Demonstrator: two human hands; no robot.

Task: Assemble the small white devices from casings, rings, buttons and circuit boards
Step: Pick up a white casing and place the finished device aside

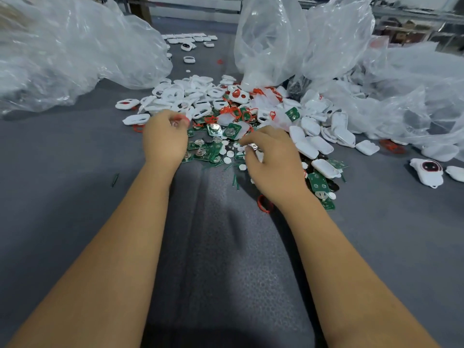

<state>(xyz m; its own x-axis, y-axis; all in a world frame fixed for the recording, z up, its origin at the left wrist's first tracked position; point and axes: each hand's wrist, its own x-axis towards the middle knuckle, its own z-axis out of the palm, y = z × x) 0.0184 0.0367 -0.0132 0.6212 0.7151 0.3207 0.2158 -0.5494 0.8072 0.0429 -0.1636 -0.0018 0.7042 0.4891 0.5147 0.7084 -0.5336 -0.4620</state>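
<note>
Where parts heap, two hands: left hand (163, 136) pinching red ring (181, 118), right hand (272, 162) curled.

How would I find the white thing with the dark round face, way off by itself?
Start at the big pile of parts beyond the right hand, then look far right across the grey table. The device lies apart from the pile, near the picture's right edge. Unlike the plain white shell beside it, it has a dark circle with a red ring.
</note>
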